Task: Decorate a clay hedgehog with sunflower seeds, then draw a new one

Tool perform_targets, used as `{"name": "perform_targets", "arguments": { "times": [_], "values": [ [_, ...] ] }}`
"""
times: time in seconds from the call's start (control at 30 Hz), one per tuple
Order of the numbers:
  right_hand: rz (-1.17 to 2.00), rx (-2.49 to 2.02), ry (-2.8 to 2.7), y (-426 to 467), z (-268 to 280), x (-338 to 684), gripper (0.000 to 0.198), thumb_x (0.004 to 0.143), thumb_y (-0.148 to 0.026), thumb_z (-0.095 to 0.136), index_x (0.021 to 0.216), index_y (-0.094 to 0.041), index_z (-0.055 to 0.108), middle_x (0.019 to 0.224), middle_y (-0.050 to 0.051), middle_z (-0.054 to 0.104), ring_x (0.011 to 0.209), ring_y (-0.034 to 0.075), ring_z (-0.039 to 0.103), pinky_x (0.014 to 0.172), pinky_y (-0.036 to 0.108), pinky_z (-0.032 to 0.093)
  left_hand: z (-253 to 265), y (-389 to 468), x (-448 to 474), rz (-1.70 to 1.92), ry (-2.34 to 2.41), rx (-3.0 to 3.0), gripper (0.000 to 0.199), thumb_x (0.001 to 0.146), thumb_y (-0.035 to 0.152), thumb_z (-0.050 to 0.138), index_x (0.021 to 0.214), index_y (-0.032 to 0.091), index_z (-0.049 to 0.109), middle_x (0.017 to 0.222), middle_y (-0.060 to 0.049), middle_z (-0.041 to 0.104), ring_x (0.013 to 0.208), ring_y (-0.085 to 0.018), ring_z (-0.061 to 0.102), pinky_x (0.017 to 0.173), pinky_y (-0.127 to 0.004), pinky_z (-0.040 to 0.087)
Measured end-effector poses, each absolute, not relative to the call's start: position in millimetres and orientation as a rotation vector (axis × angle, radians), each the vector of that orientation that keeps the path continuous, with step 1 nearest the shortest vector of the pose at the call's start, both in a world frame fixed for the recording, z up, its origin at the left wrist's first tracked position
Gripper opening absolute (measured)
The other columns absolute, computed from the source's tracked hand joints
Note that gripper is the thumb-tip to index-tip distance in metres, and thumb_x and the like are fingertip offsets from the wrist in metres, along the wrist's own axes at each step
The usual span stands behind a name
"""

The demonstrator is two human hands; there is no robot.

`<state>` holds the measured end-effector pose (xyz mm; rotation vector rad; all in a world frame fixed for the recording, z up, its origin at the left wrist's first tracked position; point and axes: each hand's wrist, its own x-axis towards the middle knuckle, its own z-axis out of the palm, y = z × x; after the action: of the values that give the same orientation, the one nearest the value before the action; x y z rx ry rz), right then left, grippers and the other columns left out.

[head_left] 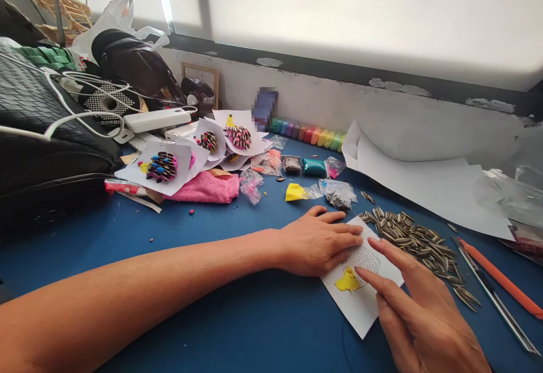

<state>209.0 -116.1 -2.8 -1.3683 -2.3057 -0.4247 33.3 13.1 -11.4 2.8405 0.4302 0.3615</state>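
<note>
A small white paper (360, 319) lies on the blue table, with a line-patterned drawing on it. Flattened yellow clay (348, 281) covers one part of that drawing. My left hand (318, 243) rests flat with fingers spread, its fingertips over the paper's upper left part. From the lower right comes my right hand (424, 305), fingers stretched out and apart, holding nothing. One of its fingertips is at the edge of the yellow clay; whether it presses on it I cannot tell. A heap of striped sunflower seeds (418, 240) lies just beyond the paper.
At the right lie an orange tool (500, 277) and a clear pen (492, 288). Farther back are a yellow clay packet (296, 192), a teal clay packet (314, 167), a pink cloth (206, 187), seed-covered clay figures (162, 166) and large white sheets (428, 186). A black bag (51, 141) stands left.
</note>
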Motion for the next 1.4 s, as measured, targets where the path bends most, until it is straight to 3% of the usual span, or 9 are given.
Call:
{"name": "perform_targets", "arguments": {
  "times": [0.73,1.03,1.23,1.4],
  "values": [
    [-0.437,-1.399,-2.418,-117,-5,203,0.033,0.088,-0.017,0.048,0.114,-0.015,0.069,0.147,0.018,0.044,0.132,0.032,0.047,0.098,0.047,0.047,-11,12,35,0.326,0.468,2.833,0.036,0.102,0.031,0.035,0.134,0.023,0.050,0.153,0.000,0.041,0.144,-0.029,0.032,0.113,-0.048,0.026],
    [-0.383,-1.355,-2.341,-114,-6,204,0.030,0.088,-0.015,0.048,0.107,-0.022,0.071,0.141,0.014,0.048,0.125,0.030,0.052,0.092,0.047,0.051,-11,11,34,0.359,0.447,2.824,0.040,0.102,0.029,0.033,0.136,0.017,0.049,0.152,-0.003,0.042,0.141,-0.031,0.034,0.111,-0.054,0.029],
    [-0.365,-1.463,-2.224,-120,-8,216,0.033,0.091,-0.013,0.045,0.114,-0.023,0.066,0.141,0.010,0.052,0.124,0.026,0.055,0.091,0.042,0.054,-11,11,34,0.383,0.437,2.837,0.040,0.103,0.032,0.031,0.136,0.020,0.049,0.151,-0.003,0.044,0.140,-0.031,0.037,0.108,-0.052,0.032],
    [-0.454,-1.361,-2.309,-116,-7,219,0.035,0.090,-0.012,0.046,0.117,-0.022,0.065,0.140,0.014,0.049,0.122,0.029,0.054,0.089,0.045,0.052,-11,12,33,0.354,0.444,2.840,0.040,0.102,0.031,0.031,0.137,0.021,0.048,0.152,-0.003,0.042,0.141,-0.030,0.035,0.110,-0.051,0.030]
  ]
}}
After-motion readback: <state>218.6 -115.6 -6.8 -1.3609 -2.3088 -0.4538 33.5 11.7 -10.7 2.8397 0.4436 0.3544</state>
